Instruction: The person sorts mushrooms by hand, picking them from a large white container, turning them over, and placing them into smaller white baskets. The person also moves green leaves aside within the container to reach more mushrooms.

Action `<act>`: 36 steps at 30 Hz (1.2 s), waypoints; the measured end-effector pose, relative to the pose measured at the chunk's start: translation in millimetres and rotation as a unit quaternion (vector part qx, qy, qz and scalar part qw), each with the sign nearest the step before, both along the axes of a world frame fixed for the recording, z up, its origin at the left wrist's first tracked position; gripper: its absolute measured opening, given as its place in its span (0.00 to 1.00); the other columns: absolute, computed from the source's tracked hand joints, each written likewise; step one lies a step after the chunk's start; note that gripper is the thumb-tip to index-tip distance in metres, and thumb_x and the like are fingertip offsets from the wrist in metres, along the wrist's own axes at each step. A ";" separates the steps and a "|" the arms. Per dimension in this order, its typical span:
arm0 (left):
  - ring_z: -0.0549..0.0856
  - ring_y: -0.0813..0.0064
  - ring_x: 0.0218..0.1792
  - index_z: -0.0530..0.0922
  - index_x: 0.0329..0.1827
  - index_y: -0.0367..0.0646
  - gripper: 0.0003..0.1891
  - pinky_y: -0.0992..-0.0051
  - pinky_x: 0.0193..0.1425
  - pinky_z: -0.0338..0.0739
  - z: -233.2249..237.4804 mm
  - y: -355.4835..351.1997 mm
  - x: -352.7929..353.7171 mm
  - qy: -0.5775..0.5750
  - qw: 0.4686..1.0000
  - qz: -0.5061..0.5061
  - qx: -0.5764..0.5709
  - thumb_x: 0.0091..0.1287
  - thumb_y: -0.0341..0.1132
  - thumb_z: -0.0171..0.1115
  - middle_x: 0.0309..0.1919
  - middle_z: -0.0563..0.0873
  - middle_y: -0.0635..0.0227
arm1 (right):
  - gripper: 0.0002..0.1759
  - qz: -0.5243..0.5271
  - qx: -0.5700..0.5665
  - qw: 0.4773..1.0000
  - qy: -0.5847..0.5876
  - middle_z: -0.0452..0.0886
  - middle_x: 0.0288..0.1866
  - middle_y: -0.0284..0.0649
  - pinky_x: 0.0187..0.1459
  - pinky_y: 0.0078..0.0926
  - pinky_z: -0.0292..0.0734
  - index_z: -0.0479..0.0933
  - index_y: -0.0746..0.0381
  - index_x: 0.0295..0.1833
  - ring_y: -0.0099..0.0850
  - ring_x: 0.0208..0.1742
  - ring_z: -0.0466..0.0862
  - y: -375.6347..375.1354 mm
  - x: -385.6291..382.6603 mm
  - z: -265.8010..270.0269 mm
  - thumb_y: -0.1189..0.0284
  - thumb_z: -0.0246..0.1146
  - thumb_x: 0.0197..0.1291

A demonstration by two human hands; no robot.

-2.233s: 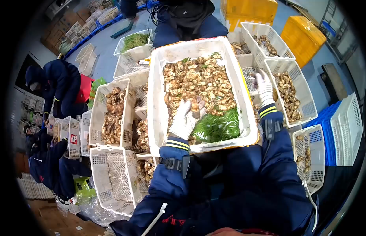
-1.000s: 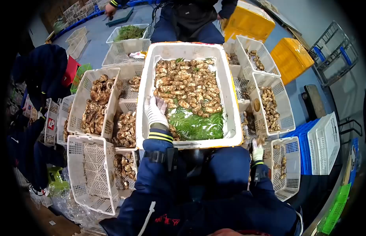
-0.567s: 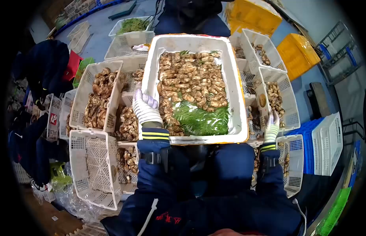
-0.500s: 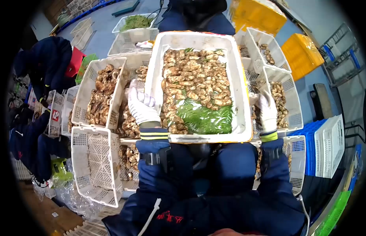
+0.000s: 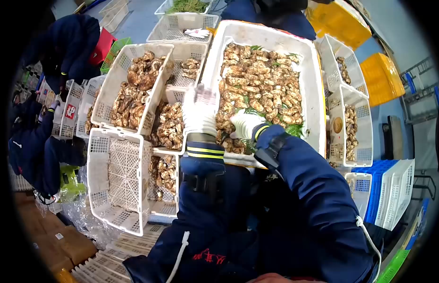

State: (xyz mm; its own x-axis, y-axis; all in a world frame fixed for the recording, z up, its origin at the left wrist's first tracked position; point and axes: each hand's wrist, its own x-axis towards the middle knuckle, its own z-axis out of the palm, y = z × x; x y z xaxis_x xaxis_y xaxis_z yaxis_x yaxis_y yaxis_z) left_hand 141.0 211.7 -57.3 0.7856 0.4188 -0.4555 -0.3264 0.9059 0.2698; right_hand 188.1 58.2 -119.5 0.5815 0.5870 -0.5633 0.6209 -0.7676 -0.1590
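In front of me a white foam box [image 5: 315, 101] holds rows of brown and cream mushrooms [image 5: 264, 80] over green fern leaves [image 5: 295, 129]. My left hand [image 5: 200, 113], in a white knit glove, is at the box's left rim; its fingers are smeared by motion. My right hand [image 5: 247, 123], gloved too, reaches into the near left part of the box. Its fingers curl down among the mushrooms, and what they grip, if anything, is hidden. My right forearm covers the near right corner. Beside my left hand a plastic crate holds more mushrooms [image 5: 170, 125].
White mesh crates [image 5: 99, 111] with mushrooms flank the box on both sides. A bare mesh crate [image 5: 127, 172] is at near left. A person [image 5: 271, 14] is beyond the box; co-workers [image 5: 37, 151] work at far left. Yellow wrapped boxes [image 5: 380, 75] sit at right.
My right hand has moved left from beside the box's right side into its near left part. My arm now hides much of the fern. The view has shifted, placing the box farther right and higher.
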 end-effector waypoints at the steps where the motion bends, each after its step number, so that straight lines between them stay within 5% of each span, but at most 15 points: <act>1: 0.82 0.65 0.51 0.79 0.51 0.42 0.11 0.60 0.57 0.82 0.7 -2.0 1.2 0.011 1.000 -0.019 0.008 0.71 0.36 0.61 0.50 0.82 0.62 | 0.34 -0.018 0.024 0.999 0.024 0.83 0.51 0.55 0.54 0.43 0.79 0.76 0.64 0.60 0.50 0.57 0.83 -6.3 6.0 3.1 0.52 0.71 0.56; 4: 0.81 0.62 0.55 0.76 0.56 0.42 0.16 0.58 0.59 0.79 -10.2 0.3 0.7 0.022 0.996 -0.082 0.042 0.71 0.41 0.61 0.52 0.82 0.63 | 0.37 -0.165 0.187 0.959 0.131 0.84 0.49 0.57 0.53 0.37 0.79 0.79 0.67 0.56 0.46 0.53 0.85 -30.5 31.7 -8.1 0.46 0.71 0.54; 7: 0.80 0.65 0.56 0.75 0.57 0.46 0.20 0.62 0.58 0.75 -4.4 -5.7 0.1 0.103 0.979 -0.127 0.119 0.69 0.48 0.61 0.53 0.81 0.68 | 0.38 -0.187 0.245 0.951 0.008 0.86 0.48 0.53 0.53 0.35 0.80 0.80 0.68 0.56 0.46 0.49 0.86 -27.5 30.4 50.1 0.43 0.68 0.57; 9: 0.80 0.65 0.54 0.75 0.57 0.46 0.21 0.61 0.59 0.74 -6.5 -4.7 -0.7 0.102 0.976 -0.169 0.093 0.69 0.49 0.63 0.53 0.81 0.67 | 0.28 -0.196 0.415 0.881 0.115 0.86 0.38 0.39 0.38 0.26 0.80 0.81 0.65 0.56 0.27 0.35 0.84 -21.9 19.4 83.9 0.51 0.64 0.66; 11: 0.80 0.64 0.49 0.75 0.57 0.44 0.22 0.57 0.55 0.76 16.1 -14.5 -4.0 0.083 0.976 -0.189 0.065 0.68 0.48 0.64 0.50 0.81 0.63 | 0.22 -0.248 0.448 0.830 0.220 0.84 0.33 0.33 0.34 0.19 0.77 0.83 0.62 0.53 0.19 0.31 0.80 -18.9 19.9 98.9 0.54 0.62 0.69; 13: 0.80 0.69 0.42 0.75 0.56 0.42 0.20 0.62 0.46 0.79 18.4 -17.7 -5.8 0.071 0.976 -0.180 0.098 0.70 0.46 0.63 0.46 0.82 0.63 | 0.20 -0.177 0.412 0.894 0.022 0.87 0.36 0.40 0.42 0.30 0.80 0.84 0.62 0.49 0.34 0.37 0.86 -20.9 24.3 78.0 0.56 0.60 0.69; 15: 0.79 0.73 0.38 0.76 0.55 0.41 0.18 0.68 0.41 0.79 15.4 -14.9 -3.8 0.029 0.973 -0.178 0.142 0.70 0.44 0.63 0.44 0.82 0.64 | 0.20 -0.030 0.235 0.971 0.023 0.88 0.42 0.42 0.47 0.30 0.80 0.82 0.64 0.52 0.34 0.41 0.86 -32.3 18.8 54.1 0.59 0.63 0.67; 18: 0.78 0.79 0.35 0.77 0.54 0.41 0.16 0.76 0.35 0.78 17.1 -15.5 -5.4 -0.003 0.972 -0.142 0.185 0.71 0.41 0.63 0.42 0.82 0.66 | 0.28 0.025 0.126 0.977 0.170 0.85 0.55 0.47 0.57 0.35 0.77 0.76 0.61 0.65 0.42 0.57 0.84 -37.8 2.7 -5.5 0.60 0.66 0.62; 21: 0.77 0.81 0.34 0.78 0.53 0.40 0.13 0.80 0.34 0.77 22.1 -15.0 -7.1 0.006 0.969 -0.133 0.210 0.71 0.37 0.63 0.44 0.83 0.66 | 0.36 0.073 0.065 0.986 0.137 0.83 0.56 0.50 0.58 0.41 0.76 0.72 0.57 0.70 0.48 0.57 0.82 -28.2 -15.1 -19.1 0.63 0.71 0.54; 26: 0.79 0.80 0.36 0.78 0.53 0.39 0.13 0.79 0.35 0.78 12.1 -14.8 -1.8 -0.056 0.973 -0.134 0.181 0.71 0.36 0.64 0.45 0.84 0.66 | 0.31 0.104 0.077 0.984 0.119 0.85 0.49 0.50 0.54 0.44 0.78 0.77 0.59 0.63 0.50 0.54 0.83 -35.8 -7.5 -26.0 0.61 0.72 0.52; 29: 0.81 0.77 0.36 0.78 0.55 0.39 0.14 0.75 0.39 0.80 12.9 -13.7 -3.1 -0.035 0.981 -0.126 0.142 0.71 0.35 0.64 0.44 0.85 0.65 | 0.16 0.023 0.191 0.969 0.152 0.87 0.40 0.43 0.49 0.33 0.80 0.82 0.62 0.52 0.36 0.44 0.86 -50.9 7.6 -17.3 0.70 0.69 0.59; 33: 0.85 0.71 0.41 0.80 0.54 0.40 0.13 0.69 0.45 0.82 7.8 -16.7 2.9 -0.017 0.984 -0.113 0.138 0.69 0.34 0.65 0.45 0.86 0.63 | 0.19 0.038 0.311 0.937 0.153 0.86 0.48 0.43 0.50 0.33 0.79 0.80 0.59 0.55 0.39 0.47 0.85 -76.0 16.6 -40.6 0.66 0.68 0.60; 34: 0.85 0.70 0.42 0.80 0.54 0.40 0.13 0.68 0.46 0.82 8.2 -17.4 3.5 -0.016 0.985 -0.111 0.132 0.69 0.33 0.65 0.45 0.86 0.63 | 0.25 0.053 0.218 0.967 0.118 0.85 0.52 0.45 0.53 0.36 0.79 0.77 0.59 0.61 0.41 0.52 0.85 -64.1 10.9 -31.1 0.64 0.68 0.59; 35: 0.85 0.70 0.42 0.80 0.54 0.40 0.13 0.68 0.46 0.82 8.4 -16.9 3.8 -0.015 0.986 -0.107 0.126 0.69 0.33 0.65 0.45 0.86 0.62 | 0.31 0.061 0.119 0.983 0.126 0.86 0.50 0.47 0.54 0.29 0.79 0.75 0.61 0.65 0.37 0.50 0.86 -46.5 5.2 -23.8 0.70 0.72 0.55; 36: 0.85 0.69 0.41 0.79 0.55 0.40 0.13 0.67 0.46 0.83 6.0 -14.1 4.0 -0.041 0.982 -0.117 0.139 0.69 0.33 0.65 0.44 0.86 0.62 | 0.33 0.079 0.157 0.976 0.131 0.85 0.51 0.48 0.55 0.33 0.79 0.73 0.60 0.67 0.41 0.52 0.85 -43.4 -2.0 -27.1 0.69 0.72 0.53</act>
